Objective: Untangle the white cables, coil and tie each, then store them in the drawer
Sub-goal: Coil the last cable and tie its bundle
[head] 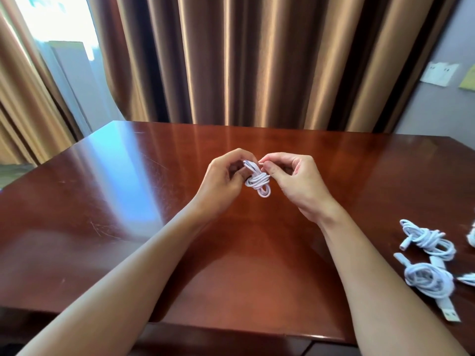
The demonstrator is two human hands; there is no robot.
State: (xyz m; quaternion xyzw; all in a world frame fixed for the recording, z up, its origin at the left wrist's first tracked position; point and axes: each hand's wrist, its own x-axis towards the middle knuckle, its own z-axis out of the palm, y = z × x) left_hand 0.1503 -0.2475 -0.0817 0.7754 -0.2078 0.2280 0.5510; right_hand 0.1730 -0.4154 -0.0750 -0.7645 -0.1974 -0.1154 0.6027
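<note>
the left hand [221, 179] grips the small coiled white cable bundle [257, 181] above the glossy reddish-brown wooden table [128, 201], steadying it so the right hand [290, 179] can pinch its free end, apparently to finish the tie; two tied white cable coils [428, 260] wait aside right.

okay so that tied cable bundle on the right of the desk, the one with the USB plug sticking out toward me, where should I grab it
Pinch the coiled cable with the USB plug from above across its wrapped middle, where the loops are bound into one thick bunch. It lies flat on the desk, and the stiff plug would likely just let the coil dangle.
</note>
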